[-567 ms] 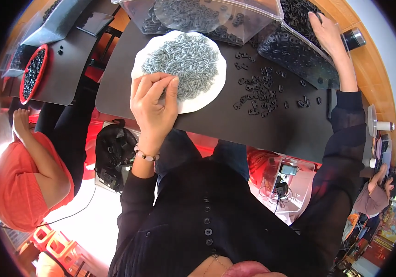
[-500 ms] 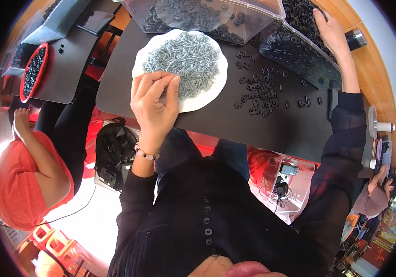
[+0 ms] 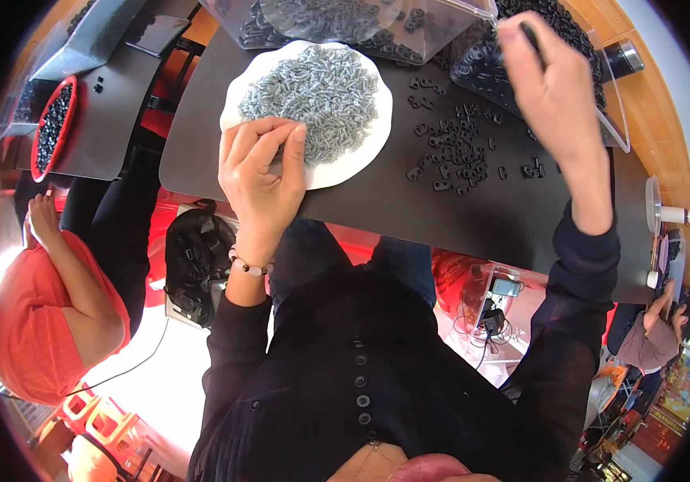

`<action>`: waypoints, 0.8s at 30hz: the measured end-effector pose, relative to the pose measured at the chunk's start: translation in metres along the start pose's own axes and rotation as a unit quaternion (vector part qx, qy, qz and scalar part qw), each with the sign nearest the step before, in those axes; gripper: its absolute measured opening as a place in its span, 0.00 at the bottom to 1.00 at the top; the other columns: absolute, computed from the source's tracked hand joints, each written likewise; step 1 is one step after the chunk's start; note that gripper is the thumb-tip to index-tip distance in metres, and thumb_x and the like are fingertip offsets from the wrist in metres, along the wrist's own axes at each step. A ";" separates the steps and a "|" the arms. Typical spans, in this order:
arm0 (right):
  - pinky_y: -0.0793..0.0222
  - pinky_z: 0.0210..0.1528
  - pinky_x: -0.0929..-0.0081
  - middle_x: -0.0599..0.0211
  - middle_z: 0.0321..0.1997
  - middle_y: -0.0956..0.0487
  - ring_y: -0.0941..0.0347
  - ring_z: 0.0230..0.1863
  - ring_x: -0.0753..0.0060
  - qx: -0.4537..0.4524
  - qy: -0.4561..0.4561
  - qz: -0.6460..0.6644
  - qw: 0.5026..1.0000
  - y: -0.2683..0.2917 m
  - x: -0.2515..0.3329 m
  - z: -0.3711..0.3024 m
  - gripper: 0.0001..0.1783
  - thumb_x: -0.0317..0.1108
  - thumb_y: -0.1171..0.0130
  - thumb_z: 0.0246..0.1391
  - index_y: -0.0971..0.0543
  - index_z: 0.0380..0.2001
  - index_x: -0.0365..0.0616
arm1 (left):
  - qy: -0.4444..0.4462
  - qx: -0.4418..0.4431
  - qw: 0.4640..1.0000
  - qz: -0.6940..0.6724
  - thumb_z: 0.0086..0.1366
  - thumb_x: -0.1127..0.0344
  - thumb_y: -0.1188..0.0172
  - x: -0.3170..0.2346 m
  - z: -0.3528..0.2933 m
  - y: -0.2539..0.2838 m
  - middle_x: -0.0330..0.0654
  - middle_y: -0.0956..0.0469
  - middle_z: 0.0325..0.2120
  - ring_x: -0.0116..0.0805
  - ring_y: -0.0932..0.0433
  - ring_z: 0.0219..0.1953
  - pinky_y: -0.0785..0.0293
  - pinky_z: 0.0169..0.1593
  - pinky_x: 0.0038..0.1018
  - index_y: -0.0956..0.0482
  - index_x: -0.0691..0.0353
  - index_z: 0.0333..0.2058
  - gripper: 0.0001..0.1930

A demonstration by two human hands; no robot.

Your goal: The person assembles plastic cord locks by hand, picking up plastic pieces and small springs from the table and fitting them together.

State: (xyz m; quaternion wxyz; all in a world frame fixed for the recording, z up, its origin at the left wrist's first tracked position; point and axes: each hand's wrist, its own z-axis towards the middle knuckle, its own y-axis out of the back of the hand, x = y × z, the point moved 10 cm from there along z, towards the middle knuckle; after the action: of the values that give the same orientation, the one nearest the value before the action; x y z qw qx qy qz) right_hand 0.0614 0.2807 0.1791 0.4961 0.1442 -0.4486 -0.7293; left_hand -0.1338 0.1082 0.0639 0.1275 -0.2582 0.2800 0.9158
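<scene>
A white scalloped plate heaped with small silvery screws lies on the dark table. My left hand is over the plate's near left edge, thumb and fingertips pinched together; anything between them is too small to make out. My right hand, slightly blurred, is raised in front of the clear bin of black parts at the right. A small black plastic part shows between its thumb and fingers. Loose black plastic pieces lie scattered on the table between the plate and my right forearm.
Behind the plate stands a clear plastic bin of black parts; another clear bin is at the right. A dark cylinder stands beyond it. Left, a person in a red top sits near a table with a red bowl.
My right hand has come up out of the right bin and moved left and nearer, now with a black part in its fingers. My left hand stays pinched over the plate.
</scene>
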 end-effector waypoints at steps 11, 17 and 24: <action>0.23 0.28 0.62 0.61 0.30 0.26 0.22 0.34 0.57 0.110 0.009 -0.095 0.989 -0.102 -0.001 -0.066 0.15 0.46 0.42 0.60 0.28 0.35 0.45 | -0.003 0.004 1.000 0.000 0.55 0.70 0.31 -0.001 0.003 -0.002 0.36 0.18 0.30 0.37 0.23 0.35 0.28 0.40 0.29 0.15 0.60 0.28 0.03; 0.26 0.46 0.60 0.57 0.41 0.19 0.25 0.45 0.52 0.120 0.036 -0.033 0.992 -0.095 0.001 -0.063 0.21 0.49 0.43 0.61 0.21 0.46 0.43 | -0.001 0.004 1.000 0.007 0.56 0.70 0.31 0.000 0.002 -0.002 0.36 0.18 0.29 0.37 0.23 0.35 0.28 0.40 0.29 0.15 0.60 0.28 0.02; 0.33 0.57 0.61 0.46 0.51 0.21 0.25 0.54 0.50 0.258 -0.138 0.200 0.935 -0.096 -0.034 -0.062 0.32 0.56 0.60 0.69 0.22 0.52 0.39 | -0.003 0.005 1.000 0.009 0.56 0.70 0.31 -0.001 0.002 -0.003 0.36 0.18 0.29 0.37 0.23 0.35 0.28 0.40 0.29 0.15 0.61 0.28 0.03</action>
State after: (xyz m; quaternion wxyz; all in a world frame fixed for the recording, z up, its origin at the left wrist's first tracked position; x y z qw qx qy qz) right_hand 0.0615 0.2884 0.0601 0.5107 0.0727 -0.7048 -0.4870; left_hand -0.1325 0.1114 0.0646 0.1208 -0.2522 0.2863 0.9164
